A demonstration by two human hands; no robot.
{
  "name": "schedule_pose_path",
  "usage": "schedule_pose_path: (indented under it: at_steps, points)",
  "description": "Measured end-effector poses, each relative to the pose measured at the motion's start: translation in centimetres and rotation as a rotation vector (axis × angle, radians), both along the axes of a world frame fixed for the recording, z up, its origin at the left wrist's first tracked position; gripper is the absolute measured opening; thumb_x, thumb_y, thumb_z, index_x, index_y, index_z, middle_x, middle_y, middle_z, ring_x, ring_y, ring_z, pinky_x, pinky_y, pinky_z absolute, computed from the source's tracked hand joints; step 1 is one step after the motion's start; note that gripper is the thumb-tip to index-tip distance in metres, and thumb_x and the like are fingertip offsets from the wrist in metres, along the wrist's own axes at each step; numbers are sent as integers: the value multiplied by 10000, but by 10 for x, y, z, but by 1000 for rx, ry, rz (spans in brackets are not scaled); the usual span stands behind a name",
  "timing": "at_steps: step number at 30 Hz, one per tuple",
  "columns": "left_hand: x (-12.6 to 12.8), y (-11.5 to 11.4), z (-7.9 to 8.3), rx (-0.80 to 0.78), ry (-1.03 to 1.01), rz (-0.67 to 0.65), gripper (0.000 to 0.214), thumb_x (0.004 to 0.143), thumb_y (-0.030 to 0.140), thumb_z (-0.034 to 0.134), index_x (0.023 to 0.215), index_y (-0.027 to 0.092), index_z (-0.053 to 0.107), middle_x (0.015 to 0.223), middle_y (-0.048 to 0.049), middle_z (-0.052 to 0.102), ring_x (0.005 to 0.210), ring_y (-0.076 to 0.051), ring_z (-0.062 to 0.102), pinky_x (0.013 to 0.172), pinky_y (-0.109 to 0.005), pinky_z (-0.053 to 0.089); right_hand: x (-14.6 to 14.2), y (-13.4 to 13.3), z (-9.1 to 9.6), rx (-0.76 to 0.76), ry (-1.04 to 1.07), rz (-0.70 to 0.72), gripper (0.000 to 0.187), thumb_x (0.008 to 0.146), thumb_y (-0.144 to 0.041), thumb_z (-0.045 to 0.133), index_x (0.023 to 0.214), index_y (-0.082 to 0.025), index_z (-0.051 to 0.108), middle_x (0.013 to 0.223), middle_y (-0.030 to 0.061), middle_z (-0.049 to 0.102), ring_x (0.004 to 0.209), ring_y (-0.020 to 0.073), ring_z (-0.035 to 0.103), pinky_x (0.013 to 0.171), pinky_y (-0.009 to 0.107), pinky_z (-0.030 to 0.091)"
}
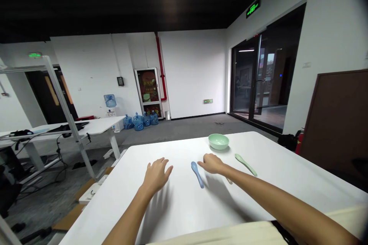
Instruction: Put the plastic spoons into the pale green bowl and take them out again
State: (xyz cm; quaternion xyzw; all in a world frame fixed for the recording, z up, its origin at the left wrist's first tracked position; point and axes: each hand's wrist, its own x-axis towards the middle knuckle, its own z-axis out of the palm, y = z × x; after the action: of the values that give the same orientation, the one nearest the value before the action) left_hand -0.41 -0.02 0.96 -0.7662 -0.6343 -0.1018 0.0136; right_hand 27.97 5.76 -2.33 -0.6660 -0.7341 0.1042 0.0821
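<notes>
My left hand (157, 175) hovers above the left part of the white table (178, 214), fingers spread and holding nothing. My right hand (212, 163) is over the middle of the table, its thumb apart from loosely bent fingers, with nothing visible in it. Just left of its thumb lies a blue spoon (197, 175), bowl end away from me. Below my right wrist the end of a beige handle (229, 180) peeks out; the rest is hidden. A green spoon (246, 165) rests farther right. Behind my right hand stands a light green bowl (219, 142).
Left of the table are cardboard (69, 217) pieces and a second white desk (100, 124) with a metal frame. Blue water jugs (138, 121) stand by the far wall. A brown panel (339, 122) rises on the right, near a glass door (267, 80).
</notes>
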Motion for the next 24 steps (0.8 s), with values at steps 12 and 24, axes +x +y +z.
schedule_pose_path:
  at_steps: [12,24]
  points:
    - [0,1,0,-1,-2,14,505,1063,460,376,1450,237,612,1604,-132,552,1477,-319,515,1230,-605,341,115,-22,15,192,85,-83,568,1029,-601,399,1317,-211,695,1277,145,752,1194,333,688,923,356,490]
    - [-2,7,-4,26,39,24,481,1061,452,406,1435,247,629,1590,-132,567,1472,-311,523,1218,-583,369,174,-30,-17,166,-110,-112,842,982,-644,404,1643,-125,373,1699,196,375,1541,374,397,1194,517,402]
